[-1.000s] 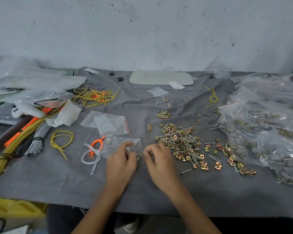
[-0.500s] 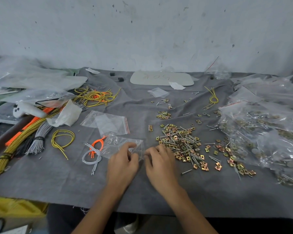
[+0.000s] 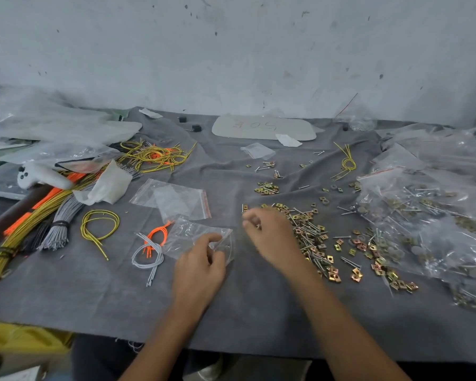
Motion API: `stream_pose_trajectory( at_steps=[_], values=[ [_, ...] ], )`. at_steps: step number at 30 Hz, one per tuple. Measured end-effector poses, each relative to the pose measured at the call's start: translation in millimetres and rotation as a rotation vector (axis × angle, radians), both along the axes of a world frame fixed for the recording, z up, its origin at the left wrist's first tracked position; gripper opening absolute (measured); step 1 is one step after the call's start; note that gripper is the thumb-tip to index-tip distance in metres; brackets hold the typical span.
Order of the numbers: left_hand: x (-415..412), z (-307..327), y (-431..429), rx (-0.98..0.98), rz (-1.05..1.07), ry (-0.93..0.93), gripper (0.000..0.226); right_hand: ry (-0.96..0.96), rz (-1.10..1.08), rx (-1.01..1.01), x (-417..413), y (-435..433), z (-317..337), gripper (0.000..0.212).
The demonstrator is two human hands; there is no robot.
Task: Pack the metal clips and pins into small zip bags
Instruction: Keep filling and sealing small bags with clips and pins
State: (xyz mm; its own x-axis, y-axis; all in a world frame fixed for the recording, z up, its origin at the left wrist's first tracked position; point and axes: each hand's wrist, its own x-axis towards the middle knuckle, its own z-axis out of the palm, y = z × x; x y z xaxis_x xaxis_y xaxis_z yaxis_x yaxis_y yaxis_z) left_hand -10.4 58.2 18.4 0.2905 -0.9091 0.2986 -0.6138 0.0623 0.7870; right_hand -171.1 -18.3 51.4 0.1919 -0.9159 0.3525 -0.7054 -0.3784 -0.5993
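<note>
A small clear zip bag lies on the grey cloth in front of me. My left hand pinches its right end between thumb and fingers. A loose pile of brass-coloured metal clips and steel pins spreads out to the right of the bag. My right hand is over the left edge of that pile, blurred, with its fingers curled. A small metal piece shows at its fingertips.
Two empty zip bags lie just behind the held bag. Filled plastic bags crowd the right side. Wire bundles, a yellow wire loop and orange and grey cords lie left. A white controller rests far left.
My right hand has left the bag's mouth and moved up and right onto the pile of clips and pins. My left hand keeps its hold on the bag.
</note>
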Motion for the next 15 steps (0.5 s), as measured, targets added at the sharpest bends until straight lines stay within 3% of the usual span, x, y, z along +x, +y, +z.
stream_pose_trajectory(
  at_steps=[8,15],
  values=[
    [1.9,-2.8,-1.3,-0.012,-0.002,0.011,0.036,0.53,0.13,0.381,0.0,-91.9,29.5,0.054],
    [1.1,-0.5,-1.0,-0.004,0.006,0.023,0.038,0.578,0.178,0.286,3.3,-91.9,27.4,0.032]
  ],
)
